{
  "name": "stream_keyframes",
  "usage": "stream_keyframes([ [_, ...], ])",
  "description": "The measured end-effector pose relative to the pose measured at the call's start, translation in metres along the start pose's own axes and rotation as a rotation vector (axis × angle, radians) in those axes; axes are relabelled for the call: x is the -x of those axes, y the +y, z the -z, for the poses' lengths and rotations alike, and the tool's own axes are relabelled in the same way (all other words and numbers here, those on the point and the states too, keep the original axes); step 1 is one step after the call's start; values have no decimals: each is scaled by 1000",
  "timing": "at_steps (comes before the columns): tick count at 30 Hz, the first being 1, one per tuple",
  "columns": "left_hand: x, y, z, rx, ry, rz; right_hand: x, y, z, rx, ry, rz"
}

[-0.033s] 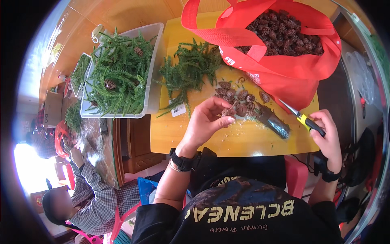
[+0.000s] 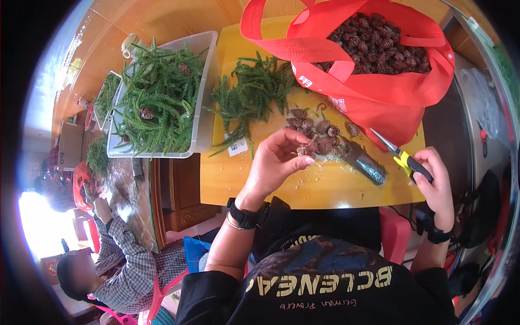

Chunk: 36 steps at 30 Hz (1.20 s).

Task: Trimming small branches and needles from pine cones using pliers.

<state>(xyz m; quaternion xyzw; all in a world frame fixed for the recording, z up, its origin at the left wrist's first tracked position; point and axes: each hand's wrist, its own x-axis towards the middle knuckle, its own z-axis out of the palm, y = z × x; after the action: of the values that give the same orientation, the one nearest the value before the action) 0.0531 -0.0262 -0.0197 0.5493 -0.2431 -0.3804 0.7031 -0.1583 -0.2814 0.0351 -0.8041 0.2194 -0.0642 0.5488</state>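
Note:
Between the thumb and fingertips of my left hand (image 2: 281,160) is a small brown pine cone (image 2: 304,150); the fingers are closed on it. My right hand (image 2: 435,179) grips yellow-and-black scissors (image 2: 402,157), whose silver blades point up and left and look slightly apart. Several loose pine cones (image 2: 306,127) lie on the yellow table (image 2: 325,189) just beyond my left hand. A dark, shiny, clear-wrapped roll (image 2: 368,167) lies slanted between my two hands, touching the cones.
A red bag (image 2: 390,103) full of pine cones stands at the back right. Green fir sprigs (image 2: 254,84) lie left of it, beside a clear plastic bin (image 2: 201,108) heaped with more. At far left a person in a checked sleeve (image 2: 130,260) works at another table.
Very little differs. The scissors in my right hand have tilted slightly and their blades look a bit further apart. My left hand has hardly moved.

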Motion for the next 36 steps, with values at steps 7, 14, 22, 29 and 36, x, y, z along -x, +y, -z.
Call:
stream_keyframes([
  [7, 0, 2, -17, 91, 66, -166, 2, -22, -42, -461, -328, -79],
  [14, 1, 2, -23, 121, 147, -314, -5, -35, -64, 94, -259, 288],
  [22, 0, -4, -26, -15, 132, -368, -11, -36, -84, 193, -92, 437],
  [29, -2, 1, -28, -65, 69, -377, -13, -35, -90, 390, -51, 593],
  [36, -1, 0, -21, -161, 12, -418, -15, -37, -96, 513, 33, 683],
])
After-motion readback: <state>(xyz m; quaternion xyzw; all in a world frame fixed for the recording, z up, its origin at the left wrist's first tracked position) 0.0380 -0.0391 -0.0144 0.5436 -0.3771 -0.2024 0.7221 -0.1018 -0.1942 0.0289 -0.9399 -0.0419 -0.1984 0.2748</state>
